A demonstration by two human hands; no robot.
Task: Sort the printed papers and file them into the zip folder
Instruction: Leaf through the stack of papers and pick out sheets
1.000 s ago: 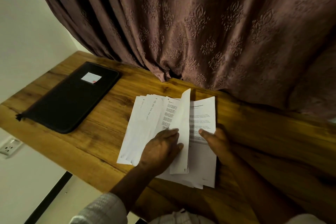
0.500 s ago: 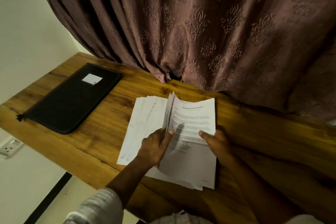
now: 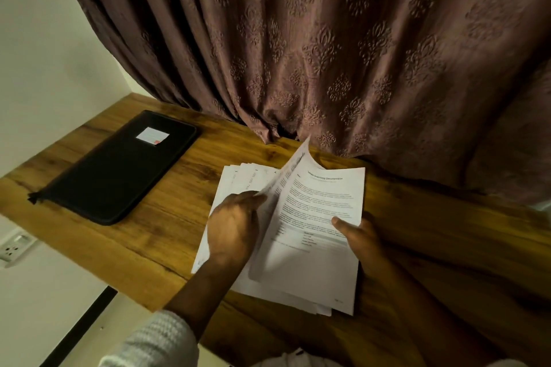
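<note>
Head view: brown wooden table (image 3: pixel 167 235) against a mauve embossed curtain (image 3: pixel 328 39), cream wall (image 3: pixel 44 53) left. Black zip folder (image 3: pixel 119 170) lying closed, well apart left of the fanned white printed papers (image 3: pixel 313 271). Left hand (image 3: pixel 235 229), fingers pinching one lifted, curling sheet (image 3: pixel 290 170); right hand (image 3: pixel 360 235), thumb flat on the stack's right edge, other fingers hidden, grip unclear.

Looks like a home study corner: heavy brown embossed curtain (image 3: pixel 328 53) behind a wood-grain counter (image 3: pixel 167 229) bearing printed papers (image 3: pixel 322 205) and a black zip folder (image 3: pixel 119 170), plain cream wall (image 3: pixel 44 68), wall socket (image 3: pixel 13 249) below the edge at the left.
</note>
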